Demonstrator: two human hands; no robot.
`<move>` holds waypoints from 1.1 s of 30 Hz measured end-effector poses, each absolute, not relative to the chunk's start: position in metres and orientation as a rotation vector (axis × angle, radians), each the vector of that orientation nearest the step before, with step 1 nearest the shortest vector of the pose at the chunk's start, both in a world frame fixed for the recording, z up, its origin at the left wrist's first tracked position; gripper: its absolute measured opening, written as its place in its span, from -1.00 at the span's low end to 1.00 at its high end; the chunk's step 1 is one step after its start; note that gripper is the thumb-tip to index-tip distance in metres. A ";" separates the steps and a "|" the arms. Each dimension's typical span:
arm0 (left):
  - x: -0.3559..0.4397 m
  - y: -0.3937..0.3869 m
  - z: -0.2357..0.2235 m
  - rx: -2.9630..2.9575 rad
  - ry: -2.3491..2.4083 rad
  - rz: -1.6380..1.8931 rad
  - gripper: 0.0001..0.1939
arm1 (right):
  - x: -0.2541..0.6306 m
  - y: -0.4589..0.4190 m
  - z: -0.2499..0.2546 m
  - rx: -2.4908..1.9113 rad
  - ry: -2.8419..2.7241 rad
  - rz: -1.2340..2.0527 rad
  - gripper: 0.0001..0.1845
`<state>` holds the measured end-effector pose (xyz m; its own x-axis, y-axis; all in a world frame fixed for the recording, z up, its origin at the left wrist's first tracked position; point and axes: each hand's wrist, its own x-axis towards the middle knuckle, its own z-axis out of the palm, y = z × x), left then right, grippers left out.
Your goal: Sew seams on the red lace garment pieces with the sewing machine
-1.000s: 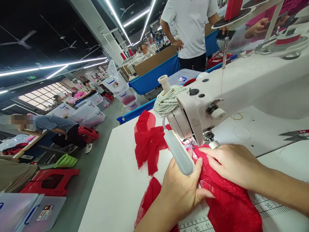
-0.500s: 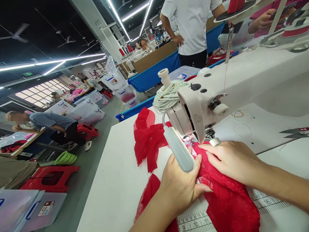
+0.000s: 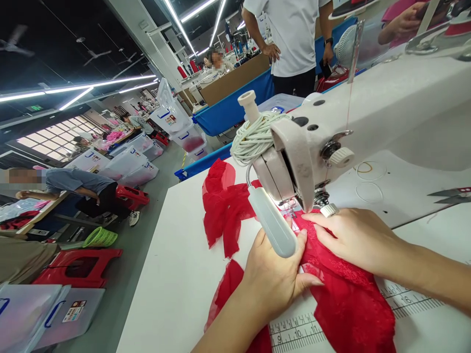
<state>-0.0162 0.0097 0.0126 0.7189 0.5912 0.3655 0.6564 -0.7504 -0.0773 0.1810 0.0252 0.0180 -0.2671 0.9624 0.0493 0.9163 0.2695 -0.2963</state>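
Note:
A piece of red lace-trimmed fabric (image 3: 349,299) runs under the presser foot (image 3: 292,212) of a white sewing machine (image 3: 397,108). My left hand (image 3: 272,274) lies on the fabric's left edge, thumb spread away, partly hidden by a grey lamp (image 3: 274,223). Its fingertips are just in front of the foot. On the lace to the right rests my right hand (image 3: 353,238), forefinger stretched towards the foot and other fingers bent or out of sight. More red fabric (image 3: 224,211) lies beyond the foot and beneath my left forearm.
Dark-bladed scissors (image 3: 451,196) and thin loops (image 3: 369,192) lie on the right of the white table (image 3: 162,264), which has a printed ruler (image 3: 300,336). A person in a white shirt (image 3: 294,39) stands behind. Plastic boxes (image 3: 73,314) and a red stool (image 3: 81,267) are at the left.
The view has shifted slightly. Both hands stay almost where they were on the red fabric. The standing person's arm has lowered, showing a dark object in the hand.

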 end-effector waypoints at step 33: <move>-0.021 0.013 0.009 -2.871 -1.027 -0.432 -0.19 | 0.187 0.024 0.017 -1.677 -2.305 0.320 -0.62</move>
